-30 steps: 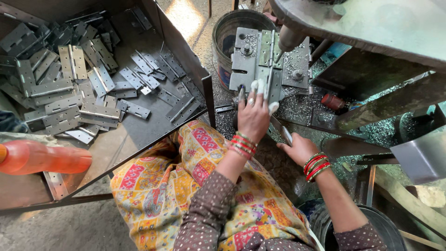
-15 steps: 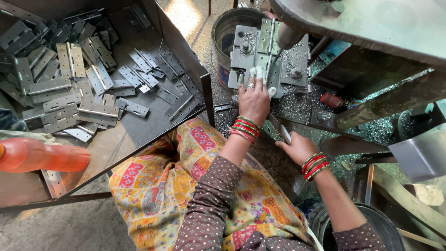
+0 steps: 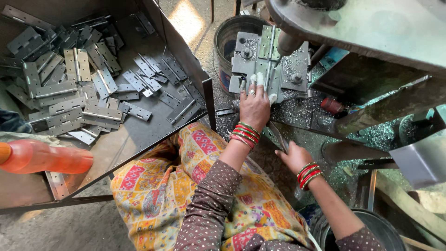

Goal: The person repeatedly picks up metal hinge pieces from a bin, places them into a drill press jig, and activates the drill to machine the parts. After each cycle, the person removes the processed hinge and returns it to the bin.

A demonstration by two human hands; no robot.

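My left hand [image 3: 254,106], with taped fingertips and red bangles at the wrist, presses on a grey steel hinge [image 3: 266,56] lying in a metal jig [image 3: 297,72] under a drill spindle [image 3: 288,43]. My right hand [image 3: 293,157] is lower and to the right, closed around a flat metal lever [image 3: 278,135] that sticks up from beside my knee. My lap in patterned yellow cloth fills the lower middle.
A dark metal tray [image 3: 139,135] at left holds several loose hinges [image 3: 83,88]. An orange plastic bottle [image 3: 46,158] lies at its near edge. A round tin bucket [image 3: 225,39] stands behind the jig. Metal shavings [image 3: 297,111] cover the machine bed. Another bucket [image 3: 371,227] sits at bottom right.
My left hand has pushed forward, sliding the hinge farther into the jig under the spindle. My right hand has stayed on the lever.
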